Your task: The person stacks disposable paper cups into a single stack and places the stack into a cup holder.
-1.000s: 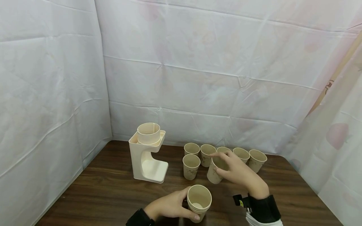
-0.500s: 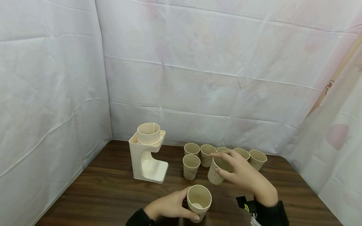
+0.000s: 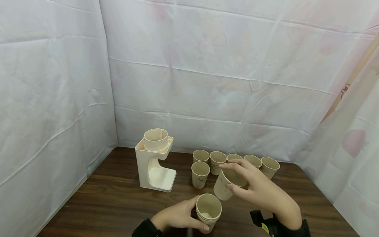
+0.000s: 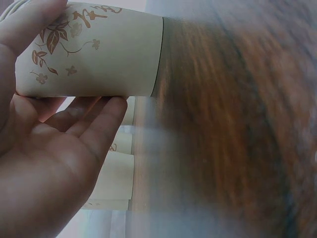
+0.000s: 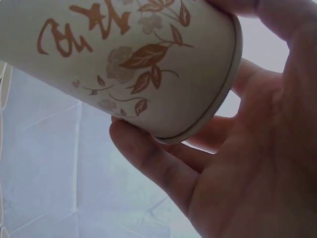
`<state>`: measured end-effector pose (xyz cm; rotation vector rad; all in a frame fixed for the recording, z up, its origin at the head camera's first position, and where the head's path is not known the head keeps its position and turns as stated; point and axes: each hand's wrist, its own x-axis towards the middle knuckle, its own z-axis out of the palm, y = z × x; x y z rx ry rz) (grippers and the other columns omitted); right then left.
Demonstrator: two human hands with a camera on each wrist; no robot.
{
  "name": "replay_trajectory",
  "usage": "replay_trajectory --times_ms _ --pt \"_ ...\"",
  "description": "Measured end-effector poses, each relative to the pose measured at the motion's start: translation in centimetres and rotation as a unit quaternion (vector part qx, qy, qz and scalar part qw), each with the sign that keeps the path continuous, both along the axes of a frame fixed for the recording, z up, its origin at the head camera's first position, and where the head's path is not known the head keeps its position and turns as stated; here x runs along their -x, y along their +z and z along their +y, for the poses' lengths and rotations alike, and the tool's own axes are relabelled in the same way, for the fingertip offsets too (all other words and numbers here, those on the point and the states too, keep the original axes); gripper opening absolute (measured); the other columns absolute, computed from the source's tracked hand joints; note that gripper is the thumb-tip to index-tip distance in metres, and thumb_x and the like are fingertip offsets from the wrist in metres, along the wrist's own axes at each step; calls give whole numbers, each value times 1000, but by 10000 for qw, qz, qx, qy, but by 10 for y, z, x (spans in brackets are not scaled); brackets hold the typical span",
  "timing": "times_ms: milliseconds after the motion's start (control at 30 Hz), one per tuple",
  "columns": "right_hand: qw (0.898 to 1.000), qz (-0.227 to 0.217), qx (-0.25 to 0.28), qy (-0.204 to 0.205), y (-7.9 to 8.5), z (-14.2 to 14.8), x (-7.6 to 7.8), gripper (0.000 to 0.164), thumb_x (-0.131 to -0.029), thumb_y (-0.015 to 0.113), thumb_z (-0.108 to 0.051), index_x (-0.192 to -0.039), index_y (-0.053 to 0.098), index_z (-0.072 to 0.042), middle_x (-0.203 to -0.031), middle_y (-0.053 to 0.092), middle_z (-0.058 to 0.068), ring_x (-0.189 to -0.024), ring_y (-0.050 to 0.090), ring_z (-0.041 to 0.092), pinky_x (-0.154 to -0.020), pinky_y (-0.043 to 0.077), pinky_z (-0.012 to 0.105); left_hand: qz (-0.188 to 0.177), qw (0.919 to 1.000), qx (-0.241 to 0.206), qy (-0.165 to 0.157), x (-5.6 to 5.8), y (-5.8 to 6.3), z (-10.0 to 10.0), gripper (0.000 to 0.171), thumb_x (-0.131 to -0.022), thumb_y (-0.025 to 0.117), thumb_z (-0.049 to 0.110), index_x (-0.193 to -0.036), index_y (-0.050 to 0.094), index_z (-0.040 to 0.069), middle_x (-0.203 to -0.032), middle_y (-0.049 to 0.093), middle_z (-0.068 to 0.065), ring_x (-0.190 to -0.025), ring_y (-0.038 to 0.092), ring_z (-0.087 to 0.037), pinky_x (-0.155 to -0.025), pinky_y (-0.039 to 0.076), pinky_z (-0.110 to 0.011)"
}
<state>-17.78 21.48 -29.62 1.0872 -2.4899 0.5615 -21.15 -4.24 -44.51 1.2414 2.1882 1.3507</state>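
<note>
My left hand (image 3: 182, 215) holds a short stack of nested paper cups (image 3: 208, 210) upright at the front of the table, thumb on the near side. In the left wrist view the outermost cup (image 4: 99, 54) shows brown leaves and lettering, its base at the wood. My right hand (image 3: 251, 181) grips a single paper cup (image 3: 222, 188) near its rim, behind and right of the stack. That cup tilts, its mouth leaning toward the right palm. The right wrist view shows the same printed pattern on this cup (image 5: 148, 64) between thumb and fingers.
Several more paper cups stand at the back, including one at the left end (image 3: 200, 155), one in front of it (image 3: 200, 176) and one at the right end (image 3: 269, 167). A cream cup-shaped stand (image 3: 143, 168) with a ring (image 3: 155, 140) on top is at the left. White curtains surround the wooden table (image 3: 103, 204).
My right hand has lifted and tilted its cup, bringing it nearer and slightly left toward the stack. The left hand and its stack have stayed in place.
</note>
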Motion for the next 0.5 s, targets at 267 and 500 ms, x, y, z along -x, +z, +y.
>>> replay_trajectory --times_ms 267,500 --pt "9998 133 87 142 1 -7 -11 60 -80 70 -15 -133 47 -32 -133 43 -9 -121 41 12 -83 51 37 -108 9999 -28 -117 1 1 -1 73 -79 72 39 -139 31 31 -123 56 8 -112 49 -9 -94 43 -32" --pt "9996 -121 -73 244 -2 -21 -19 56 -83 69 -24 -131 45 -40 -135 40 -9 -124 38 12 -87 50 39 -157 9997 30 -183 1 2 -1 72 -81 71 39 -139 30 30 -125 54 10 -114 47 -8 -97 41 -33"
